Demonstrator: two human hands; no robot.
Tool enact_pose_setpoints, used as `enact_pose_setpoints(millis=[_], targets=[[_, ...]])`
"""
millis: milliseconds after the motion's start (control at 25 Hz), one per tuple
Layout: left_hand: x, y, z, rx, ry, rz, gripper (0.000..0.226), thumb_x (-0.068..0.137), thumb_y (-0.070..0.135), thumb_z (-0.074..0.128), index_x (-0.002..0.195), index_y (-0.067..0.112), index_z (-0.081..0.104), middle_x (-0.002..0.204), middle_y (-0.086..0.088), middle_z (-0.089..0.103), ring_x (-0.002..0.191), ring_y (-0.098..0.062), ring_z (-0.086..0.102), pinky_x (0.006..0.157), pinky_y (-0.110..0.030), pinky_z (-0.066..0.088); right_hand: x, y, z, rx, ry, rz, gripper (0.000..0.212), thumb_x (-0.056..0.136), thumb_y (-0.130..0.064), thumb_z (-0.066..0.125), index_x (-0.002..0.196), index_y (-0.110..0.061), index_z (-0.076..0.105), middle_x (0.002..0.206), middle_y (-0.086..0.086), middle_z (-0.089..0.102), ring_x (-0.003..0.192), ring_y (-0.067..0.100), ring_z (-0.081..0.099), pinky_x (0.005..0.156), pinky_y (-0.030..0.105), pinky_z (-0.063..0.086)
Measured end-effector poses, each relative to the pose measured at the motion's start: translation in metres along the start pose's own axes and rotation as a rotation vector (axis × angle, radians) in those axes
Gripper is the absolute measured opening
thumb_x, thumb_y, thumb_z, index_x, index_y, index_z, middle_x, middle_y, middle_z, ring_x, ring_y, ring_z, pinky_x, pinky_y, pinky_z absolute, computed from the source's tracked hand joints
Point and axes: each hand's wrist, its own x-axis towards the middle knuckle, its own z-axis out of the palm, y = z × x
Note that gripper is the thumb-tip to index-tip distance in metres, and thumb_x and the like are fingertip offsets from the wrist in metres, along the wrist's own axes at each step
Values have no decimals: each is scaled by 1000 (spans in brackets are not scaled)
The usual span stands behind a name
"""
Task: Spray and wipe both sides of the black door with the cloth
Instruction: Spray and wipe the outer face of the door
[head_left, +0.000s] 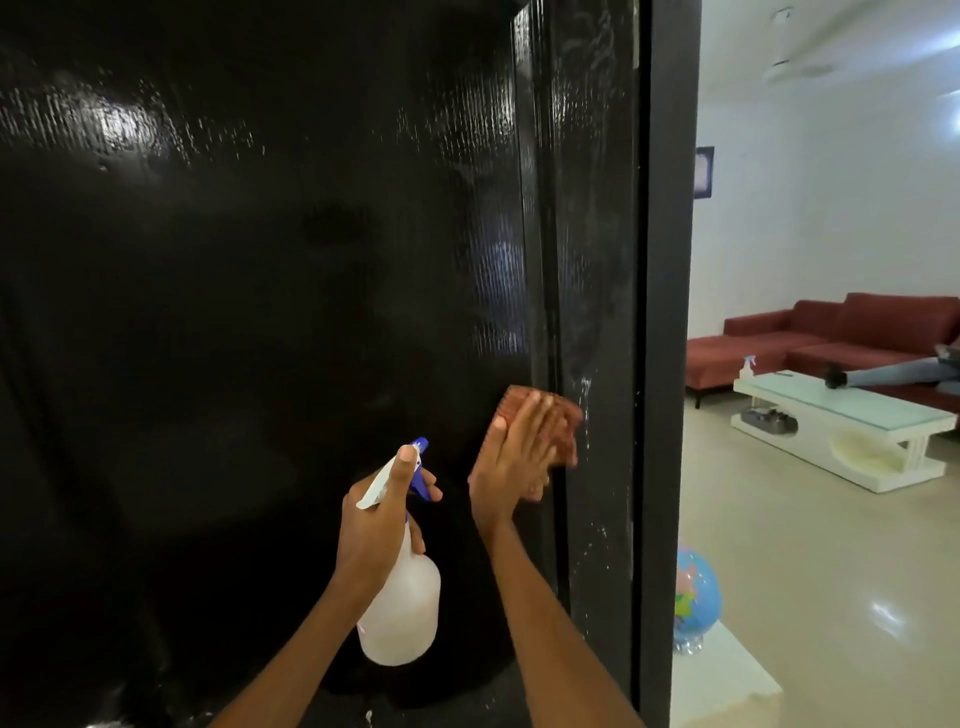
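The glossy black door (260, 312) fills the left and middle of the head view, with wet spray streaks and droplets near its right edge. My left hand (379, 519) grips the neck of a white spray bottle (402, 608) with a blue trigger, held upright in front of the door. My right hand (514, 462) lies flat with straight fingers, pressing a reddish-brown cloth (558, 415) against the door beside a vertical groove. The hand hides most of the cloth.
The black door frame (667, 364) stands to the right. Beyond it is a room with a red sofa (831, 332), a white coffee table (841, 421) carrying another spray bottle (747, 368), and a person's leg. A globe (696, 597) sits on a white surface near the frame.
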Motion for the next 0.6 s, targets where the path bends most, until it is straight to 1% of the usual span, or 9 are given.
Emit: enact_pose_setpoints(millis=[40,80,120,240,320,400,440,600], targets=[[4,8,2,-12,-7,5,66,83,67,39,84,8,69,81,-7,73,46,-28,58,54,-38,53,24,-13,-3,-47,-11,-132,59,110,-42,24,163,-28,3,171,-3,-1,158,18,-8,127,47,-5],[8,15,3,-23,-11,8,67,82,68,39,85,8,69,81,-7,73,46,-28,58,54,-37,52,54,-28,-7,-64,-21,-262,58,110,-43,24,163,-28,6,171,-2,3,158,19,-2,127,45,-2],[14,24,5,-33,-7,12,67,81,69,39,86,9,69,82,-7,74,46,-28,57,53,-36,52,87,-47,-14,-70,-20,-354,58,109,-43,26,162,-27,9,170,-2,6,158,20,2,127,45,0],[34,52,15,-63,15,37,68,79,70,40,86,9,69,82,-8,74,44,-27,56,50,-33,50,162,-86,-30,-140,-22,-625,57,110,-39,29,163,-23,16,171,-2,9,158,17,1,128,45,0],[45,70,24,-68,24,67,68,80,70,40,85,9,69,81,-7,74,42,-25,56,48,-31,50,198,-108,-40,-237,-29,-727,56,110,-40,30,163,-25,18,171,-4,11,158,17,1,128,47,0],[52,83,33,-74,31,85,67,81,70,41,85,9,70,81,-7,74,42,-23,57,46,-30,49,208,-102,-51,-294,-23,-704,56,111,-42,28,164,-28,15,172,-4,7,159,20,0,127,51,0],[53,86,38,-79,33,87,67,82,69,41,86,9,70,81,-7,74,41,-22,57,45,-29,49,202,-84,-54,-317,-18,-668,57,111,-43,26,164,-28,12,172,-3,4,159,22,-1,127,53,1],[44,74,59,-84,9,57,66,83,68,42,85,8,70,80,-7,74,41,-22,57,43,-28,48,127,36,-68,-336,-54,-419,66,108,-50,25,164,-27,0,172,1,-8,158,28,-6,125,58,1]])
